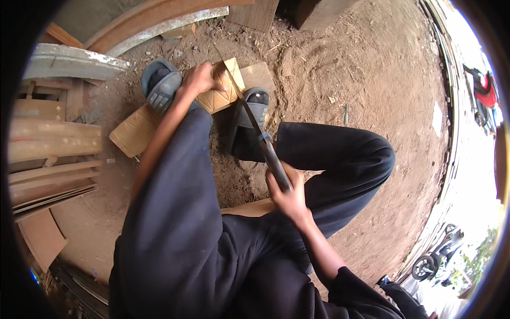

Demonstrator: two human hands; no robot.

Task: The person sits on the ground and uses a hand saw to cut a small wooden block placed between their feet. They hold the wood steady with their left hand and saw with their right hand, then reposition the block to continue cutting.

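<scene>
My left hand point(200, 80) grips a light wooden board point(219, 100) marked with dark zigzag lines, the thumb lying over its top face. The board lies low over the ground between my sandalled feet. In my right hand point(288, 192) is the dark, straight handle of what looks like a handsaw point(252, 116). Its long, narrow blade runs up and leftward across the board, just right of my left thumb, and the tip passes the board's far edge. The blade is seen nearly edge-on, so its teeth cannot be made out.
Another wooden piece point(137, 130) lies beside my left sandal point(161, 87); a flat plank point(257, 76) sits past my right sandal point(249, 114). Stacked timber point(56, 139) stands at left, curved beams point(154, 24) at the far left. Parked motorcycles point(425, 266) show at right beyond the dirt ground.
</scene>
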